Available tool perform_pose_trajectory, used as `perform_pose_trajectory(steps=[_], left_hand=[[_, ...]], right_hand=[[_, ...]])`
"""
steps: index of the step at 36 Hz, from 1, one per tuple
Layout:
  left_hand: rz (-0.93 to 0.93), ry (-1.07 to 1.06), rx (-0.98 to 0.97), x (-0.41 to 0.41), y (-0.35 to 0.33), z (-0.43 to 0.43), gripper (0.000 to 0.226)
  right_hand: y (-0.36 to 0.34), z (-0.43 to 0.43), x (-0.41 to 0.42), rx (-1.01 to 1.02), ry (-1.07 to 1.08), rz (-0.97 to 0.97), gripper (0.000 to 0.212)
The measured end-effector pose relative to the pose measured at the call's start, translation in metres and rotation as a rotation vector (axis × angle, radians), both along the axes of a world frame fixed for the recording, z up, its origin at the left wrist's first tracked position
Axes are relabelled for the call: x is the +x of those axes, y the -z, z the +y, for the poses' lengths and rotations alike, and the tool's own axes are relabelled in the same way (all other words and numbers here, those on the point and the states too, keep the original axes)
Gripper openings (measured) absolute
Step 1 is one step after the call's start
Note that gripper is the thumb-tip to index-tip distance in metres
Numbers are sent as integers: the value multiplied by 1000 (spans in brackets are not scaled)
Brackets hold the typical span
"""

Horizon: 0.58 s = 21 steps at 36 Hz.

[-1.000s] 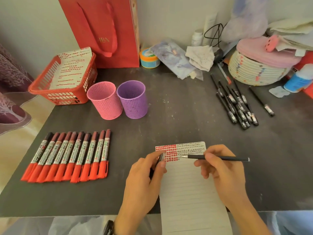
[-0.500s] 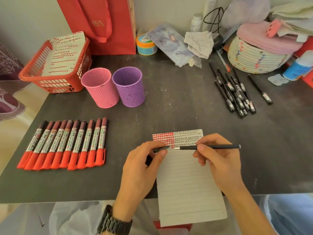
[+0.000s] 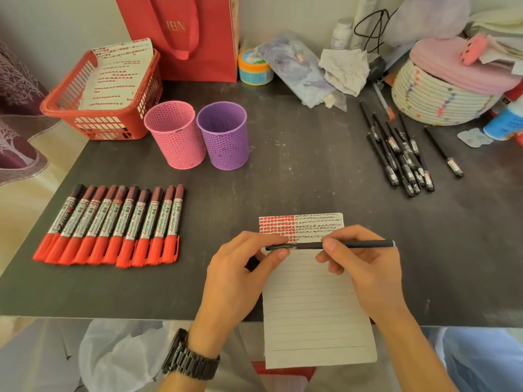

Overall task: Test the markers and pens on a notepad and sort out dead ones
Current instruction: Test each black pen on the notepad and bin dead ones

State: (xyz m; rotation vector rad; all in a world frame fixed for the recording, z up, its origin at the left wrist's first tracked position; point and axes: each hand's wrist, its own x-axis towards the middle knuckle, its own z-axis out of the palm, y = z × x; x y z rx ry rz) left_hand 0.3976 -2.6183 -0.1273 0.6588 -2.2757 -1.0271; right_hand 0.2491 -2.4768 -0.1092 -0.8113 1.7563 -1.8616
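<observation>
Capping looks to be the step: the left hand [image 3: 240, 273] pinches the cap [image 3: 280, 247] at the tip of the pen [image 3: 362, 244], gripped by the right hand [image 3: 365, 267] over the notepad [image 3: 311, 306]; align cap and barrel straight, then press fully home

The top edge cuts off the red bag [image 3: 184, 38], the right edge the bottle [image 3: 506, 124]. Print on the markers [image 3: 113, 224] is unreadable

black pen [image 3: 351, 244] level over notepad [image 3: 311, 312], cap [image 3: 278, 247] at tip | red markers [image 3: 113, 224] rowed, 9 o'clock | black pens [image 3: 400, 157] heaped, 2 o'clock
</observation>
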Motion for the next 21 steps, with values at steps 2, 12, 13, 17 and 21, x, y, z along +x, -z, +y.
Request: perform_pose_trajectory(steps=[2, 12, 13, 17, 21], left_hand=[[12, 5, -3, 0, 0, 0, 26], [31, 23, -32, 0, 0, 2, 25], [32, 27, -40, 0, 0, 3, 25], [34, 39, -69, 0, 1, 4, 26], [40, 32, -113, -1, 3, 5, 25]], right_hand=[[-2, 0, 1, 13, -8, 16, 10], [-4, -3, 3, 39, -45, 28, 7], [-4, -3, 4, 43, -51, 31, 9], [-3, -4, 4, 61, -70, 47, 11], [-3, -4, 3, 59, -86, 23, 11]])
